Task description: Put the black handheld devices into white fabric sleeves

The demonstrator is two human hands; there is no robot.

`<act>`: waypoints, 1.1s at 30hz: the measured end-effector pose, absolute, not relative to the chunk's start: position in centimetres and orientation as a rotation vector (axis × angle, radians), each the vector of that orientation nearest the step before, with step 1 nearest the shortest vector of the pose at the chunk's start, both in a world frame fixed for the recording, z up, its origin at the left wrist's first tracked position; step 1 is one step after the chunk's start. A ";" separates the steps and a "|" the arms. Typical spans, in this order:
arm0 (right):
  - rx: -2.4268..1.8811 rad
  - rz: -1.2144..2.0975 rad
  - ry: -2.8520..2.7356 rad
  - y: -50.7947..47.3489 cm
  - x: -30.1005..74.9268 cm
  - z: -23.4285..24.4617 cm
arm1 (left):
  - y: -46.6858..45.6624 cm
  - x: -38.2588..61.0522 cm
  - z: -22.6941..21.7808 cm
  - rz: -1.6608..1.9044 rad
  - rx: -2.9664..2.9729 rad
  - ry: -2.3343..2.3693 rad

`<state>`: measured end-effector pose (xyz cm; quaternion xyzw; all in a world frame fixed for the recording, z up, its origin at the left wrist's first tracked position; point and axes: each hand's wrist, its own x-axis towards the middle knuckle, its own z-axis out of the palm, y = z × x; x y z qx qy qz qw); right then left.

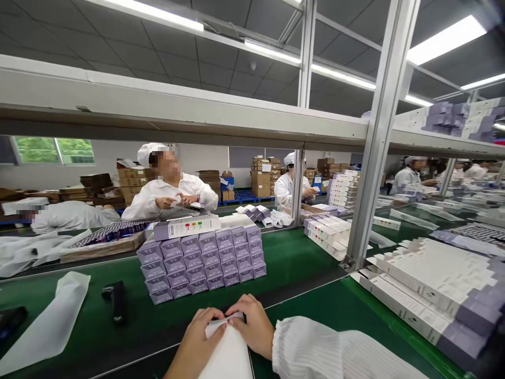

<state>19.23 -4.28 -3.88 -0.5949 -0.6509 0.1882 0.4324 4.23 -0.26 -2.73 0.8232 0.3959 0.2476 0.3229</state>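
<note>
Low in the middle of the head view, my left hand and my right hand are together at the far end of a long white plastic sleeve. Fingers and thumbs of both hands are closed on its edges, the thumbs near each other on top. A small dark bit shows by my right fingers; what is inside the sleeve cannot be made out. Just beyond my hands stands a stacked block of purple-and-white boxes, with one box lying across the top.
A white sleeve and a black handheld device lie on the green belt at left. Long white-and-purple cartons are piled right, beside a metal post. A shelf spans overhead. Co-workers sit opposite.
</note>
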 end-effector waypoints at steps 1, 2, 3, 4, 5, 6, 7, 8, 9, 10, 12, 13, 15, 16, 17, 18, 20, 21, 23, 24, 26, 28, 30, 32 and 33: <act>-1.479 0.464 -1.647 -4.3 19.3 -3.7 | -0.2 4.3 -2.8 0.654 2.150 1.036; -1.476 0.460 -1.673 -4.3 19.4 -3.6 | -0.1 4.3 -2.9 0.659 2.140 1.027; -1.477 0.457 -1.697 -4.3 19.5 -3.4 | 0.0 4.2 -3.1 0.667 2.130 1.017; -1.483 0.454 -1.716 -4.3 19.6 -3.3 | 0.1 4.2 -3.2 0.673 2.122 1.004; -1.488 0.451 -1.737 -4.3 19.6 -3.1 | 0.2 4.1 -3.3 0.676 2.115 0.995; -1.490 0.450 -1.757 -4.3 19.6 -2.9 | 0.3 4.0 -3.4 0.677 2.112 0.989; -1.489 0.452 -1.775 -4.3 19.5 -2.8 | 0.3 3.9 -3.4 0.676 2.112 0.987; -1.481 0.457 -1.794 -4.2 19.5 -2.7 | 0.4 3.8 -3.4 0.674 2.112 0.986; -1.469 0.460 -1.807 -4.2 19.4 -2.6 | 0.4 3.7 -3.3 0.678 2.113 0.986; -1.451 0.460 -1.815 -4.2 19.3 -2.6 | 0.3 3.7 -3.2 0.688 2.113 0.986; -1.417 0.438 -1.809 -4.1 19.2 -2.7 | 0.2 3.8 -3.1 0.729 2.115 0.980; -1.402 0.419 -1.798 -4.1 19.2 -2.8 | 0.1 3.8 -3.1 0.754 2.117 0.973; -1.379 0.385 -1.767 -4.0 19.2 -3.1 | 0.1 4.0 -3.2 0.808 2.109 0.961; -1.372 0.379 -1.757 -4.0 19.2 -3.3 | 0.1 4.0 -3.3 0.829 2.095 0.955; -1.366 0.378 -1.748 -4.0 19.2 -3.4 | 0.2 4.0 -3.4 0.844 2.076 0.950; -1.358 0.378 -1.744 -4.0 19.2 -3.5 | 0.3 3.9 -3.5 0.852 2.056 0.947; -1.331 0.376 -1.744 -4.1 19.1 -3.6 | 0.3 3.8 -3.6 0.852 2.027 0.942; -1.316 0.376 -1.739 -4.1 19.1 -3.6 | 0.3 3.7 -3.6 0.841 2.024 0.935; -1.302 0.388 -1.714 -4.2 19.1 -3.6 | 0.3 3.7 -3.5 0.813 2.015 0.913; -1.303 0.402 -1.704 -4.3 19.2 -3.6 | 0.3 3.7 -3.4 0.797 2.005 0.900; -1.314 0.421 -1.698 -4.2 19.3 -3.7 | 0.3 3.7 -3.1 0.771 1.974 0.886; -1.313 0.426 -1.719 -4.2 19.4 -3.8 | 0.3 3.6 -3.0 0.764 1.934 0.880; -1.303 0.421 -1.736 -4.1 19.5 -3.9 | 0.3 3.6 -2.8 0.755 1.896 0.863; -1.286 0.413 -1.745 -4.0 19.5 -3.9 | 0.3 3.5 -2.7 0.752 1.867 0.832; -1.274 0.413 -1.751 -4.0 19.5 -3.8 | 0.3 3.5 -2.7 0.756 1.858 0.811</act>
